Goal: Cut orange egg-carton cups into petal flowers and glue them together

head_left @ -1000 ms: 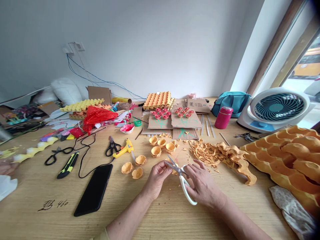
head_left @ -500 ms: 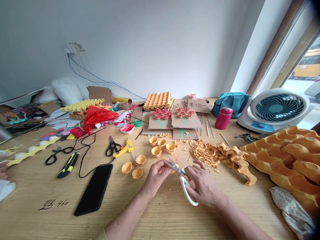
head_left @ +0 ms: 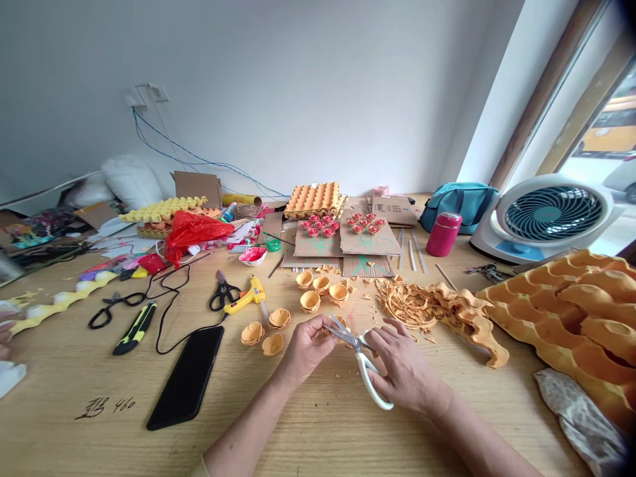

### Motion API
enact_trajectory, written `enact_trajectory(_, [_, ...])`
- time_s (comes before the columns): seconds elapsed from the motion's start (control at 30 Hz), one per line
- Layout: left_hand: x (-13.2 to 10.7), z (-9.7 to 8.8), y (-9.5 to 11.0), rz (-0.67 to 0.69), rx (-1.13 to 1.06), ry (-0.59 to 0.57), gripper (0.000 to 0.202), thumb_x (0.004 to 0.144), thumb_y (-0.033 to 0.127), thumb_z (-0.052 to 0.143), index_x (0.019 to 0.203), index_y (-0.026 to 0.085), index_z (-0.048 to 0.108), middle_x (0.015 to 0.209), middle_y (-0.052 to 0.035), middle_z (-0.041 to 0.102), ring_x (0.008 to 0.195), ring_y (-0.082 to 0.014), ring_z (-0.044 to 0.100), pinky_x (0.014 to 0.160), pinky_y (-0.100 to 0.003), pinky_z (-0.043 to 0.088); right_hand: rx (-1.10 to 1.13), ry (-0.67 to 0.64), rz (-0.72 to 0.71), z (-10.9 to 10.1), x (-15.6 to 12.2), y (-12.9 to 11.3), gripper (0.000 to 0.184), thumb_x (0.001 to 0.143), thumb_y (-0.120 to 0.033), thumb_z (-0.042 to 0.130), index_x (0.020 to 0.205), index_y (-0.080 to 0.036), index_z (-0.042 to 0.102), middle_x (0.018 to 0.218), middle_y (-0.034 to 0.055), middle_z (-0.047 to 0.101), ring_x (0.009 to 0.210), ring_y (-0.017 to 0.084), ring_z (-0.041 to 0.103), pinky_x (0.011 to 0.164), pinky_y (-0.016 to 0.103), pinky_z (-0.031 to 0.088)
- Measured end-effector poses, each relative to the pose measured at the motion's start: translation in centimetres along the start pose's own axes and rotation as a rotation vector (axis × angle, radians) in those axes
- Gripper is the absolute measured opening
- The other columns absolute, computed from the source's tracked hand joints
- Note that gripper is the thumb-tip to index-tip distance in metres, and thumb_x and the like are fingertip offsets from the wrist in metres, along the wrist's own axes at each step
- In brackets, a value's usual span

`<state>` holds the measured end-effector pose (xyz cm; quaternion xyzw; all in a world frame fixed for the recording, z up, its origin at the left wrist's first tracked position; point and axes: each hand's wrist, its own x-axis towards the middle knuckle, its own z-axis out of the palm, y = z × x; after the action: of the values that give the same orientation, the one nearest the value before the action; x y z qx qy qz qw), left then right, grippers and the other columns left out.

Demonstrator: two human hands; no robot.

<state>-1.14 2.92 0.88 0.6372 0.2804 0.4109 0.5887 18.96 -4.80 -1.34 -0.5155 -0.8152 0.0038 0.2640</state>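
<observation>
In my right hand (head_left: 405, 364) is a pair of white-handled scissors (head_left: 370, 381), fingers through the loops and blades apart, pointing toward my left hand. The fingertips of my left hand (head_left: 308, 348) are pinched beside the blades on a small orange egg carton piece, mostly hidden by fingers and blades. An orange egg carton cup (head_left: 341, 323) shows just behind the blades. Beyond my hands stand several cut, petal-edged cups (head_left: 311, 301). More petal-edged cups (head_left: 252, 333) lie left of my left hand.
Orange scraps (head_left: 407, 308) and a large egg tray (head_left: 556, 311) lie to the right. Leftward are a yellow glue gun (head_left: 247, 296), black scissors (head_left: 223, 291), a utility knife (head_left: 135, 328) and a phone (head_left: 186, 377). Another person's hand (head_left: 4, 338) is at the left edge.
The scissor blades now look wider apart. My left fingertips have shifted slightly left; my right hand stays almost in place.
</observation>
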Motion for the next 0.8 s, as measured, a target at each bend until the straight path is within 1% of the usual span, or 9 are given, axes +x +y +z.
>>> enact_trajectory(0.1, [0.0,0.2,0.4,-0.006,0.005,-0.003,0.018,0.075,0.031,0.076,0.069,0.017,0.065,0.073,-0.0023,0.064,0.074,-0.0171,0.058,0.077,-0.029,0.047,-0.003,-0.001,0.001,0.0,0.0,0.1,0.013,0.087,-0.032,0.056,0.095,-0.022,0.052,0.085,0.0025,0.062,0.080,0.021,0.056,0.103,0.047,0.030])
enact_trajectory(0.2, [0.0,0.2,0.4,-0.003,0.007,0.001,0.017,0.074,0.029,0.075,0.068,0.017,0.065,0.072,-0.0023,0.063,0.073,-0.0169,0.057,0.076,-0.029,0.047,-0.005,-0.005,0.001,0.0,-0.1,0.1,0.012,0.087,-0.032,0.056,0.092,-0.022,0.051,0.083,0.0018,0.061,0.078,0.020,0.056,0.103,0.047,0.030])
enact_trajectory(0.37, [-0.1,-0.2,-0.2,0.017,0.030,0.000,0.014,0.075,0.028,0.075,0.071,0.017,0.068,0.074,-0.0035,0.066,0.075,-0.0184,0.059,0.080,-0.030,0.047,0.008,-0.007,-0.008,0.1,-0.1,0.1,0.011,0.088,-0.033,0.055,0.087,-0.023,0.050,0.078,0.0009,0.061,0.073,0.019,0.055,0.101,0.046,0.033])
enact_trajectory(0.53, [0.0,-0.8,-1.2,0.041,0.079,-0.006,0.008,0.078,0.024,0.071,0.074,0.017,0.068,0.078,-0.0042,0.068,0.080,-0.0193,0.060,0.083,-0.031,0.047,-0.002,-0.029,-0.014,0.1,-0.1,0.1,0.013,0.091,-0.035,0.054,0.090,-0.022,0.052,0.079,0.0014,0.062,0.075,0.020,0.057,0.099,0.045,0.034])
enact_trajectory(0.67, [0.0,-0.9,-1.2,0.045,0.079,-0.002,0.006,0.078,0.023,0.071,0.076,0.017,0.069,0.078,-0.0037,0.068,0.079,-0.0188,0.060,0.083,-0.031,0.047,-0.007,-0.022,-0.030,0.1,-0.2,0.1,0.015,0.092,-0.037,0.054,0.091,-0.022,0.052,0.079,0.0013,0.062,0.074,0.020,0.057,0.098,0.044,0.035])
enact_trajectory(0.8, [0.1,-0.8,-1.0,0.022,0.054,0.015,0.010,0.076,0.025,0.075,0.075,0.017,0.069,0.077,-0.0035,0.069,0.079,-0.0187,0.061,0.083,-0.031,0.048,-0.010,-0.002,-0.041,0.0,-0.1,0.0,0.013,0.092,-0.035,0.052,0.089,-0.022,0.052,0.076,0.0008,0.061,0.070,0.019,0.056,0.095,0.042,0.036])
